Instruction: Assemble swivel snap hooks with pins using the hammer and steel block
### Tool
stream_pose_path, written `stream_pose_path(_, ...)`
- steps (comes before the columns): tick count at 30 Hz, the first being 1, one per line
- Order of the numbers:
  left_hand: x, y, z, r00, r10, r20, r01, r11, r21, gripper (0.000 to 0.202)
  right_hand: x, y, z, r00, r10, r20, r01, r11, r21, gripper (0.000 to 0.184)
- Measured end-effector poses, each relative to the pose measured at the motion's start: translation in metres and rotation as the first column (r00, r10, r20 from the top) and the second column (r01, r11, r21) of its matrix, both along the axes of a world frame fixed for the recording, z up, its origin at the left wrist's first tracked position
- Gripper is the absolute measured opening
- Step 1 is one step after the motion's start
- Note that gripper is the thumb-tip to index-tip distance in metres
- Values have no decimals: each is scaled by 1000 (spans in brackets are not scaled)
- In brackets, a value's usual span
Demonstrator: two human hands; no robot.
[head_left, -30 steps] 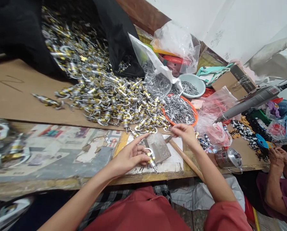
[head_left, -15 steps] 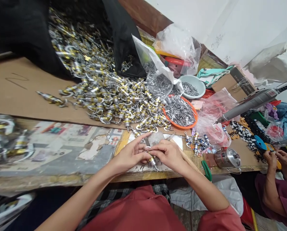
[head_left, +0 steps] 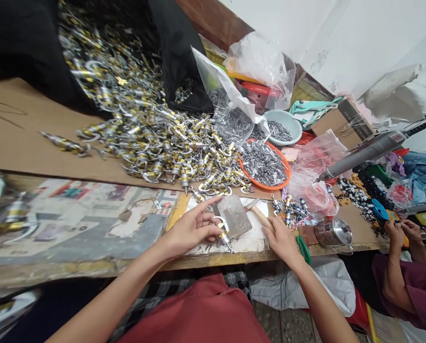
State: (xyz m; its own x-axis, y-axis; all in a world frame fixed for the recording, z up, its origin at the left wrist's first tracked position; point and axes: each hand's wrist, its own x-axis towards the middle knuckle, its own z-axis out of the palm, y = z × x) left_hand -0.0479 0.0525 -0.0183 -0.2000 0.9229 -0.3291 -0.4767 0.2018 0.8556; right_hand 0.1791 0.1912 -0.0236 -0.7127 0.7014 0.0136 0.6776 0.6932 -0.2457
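My left hand (head_left: 193,226) pinches a silver-and-yellow metal keychain (head_left: 224,238) with a white curved hook, low over the near edge of the bench. Under and behind it is a flat grey metal block (head_left: 234,215) on a white sheet. My right hand (head_left: 280,240) is wrapped around the light wooden handle of a hammer (head_left: 260,216); its narrow metal head lies right of the block. A big heap of similar keychains (head_left: 163,143) spreads behind my left hand, out of a black bag (head_left: 184,52).
An orange basin (head_left: 288,174) and a pale bowl (head_left: 299,129) hold small metal parts. A grey electric screwdriver (head_left: 359,155) hangs at right. Beside the bench edge are green-handled scissors (head_left: 303,249) and a metal pot (head_left: 334,234). A co-worker's hands (head_left: 395,233) work at far right.
My right hand has left the keychain and moved right onto the hammer's handle. My left hand still holds the keychain in place. The metal block now shows fully.
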Motion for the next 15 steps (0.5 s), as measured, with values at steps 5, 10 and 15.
stream_pose_path(5, 0, 0, 2, 1000, -5, 6, 5, 1000, -6, 83, -3, -26, 27, 958, 141, -250, -135, 990, 38, 31)
stream_pose_path(10, 0, -1, 3, 1000, -17, 2, 17, 1000, 18, 83, -11, -49, 53, 873, 353, -338, -315, 935, 161, 50)
stream_pose_path(15, 1, 0, 2, 1000, 6, 9, -7, 1000, 21, 85, -11, -54, 49, 917, 375, -136, -348, 919, 186, 52)
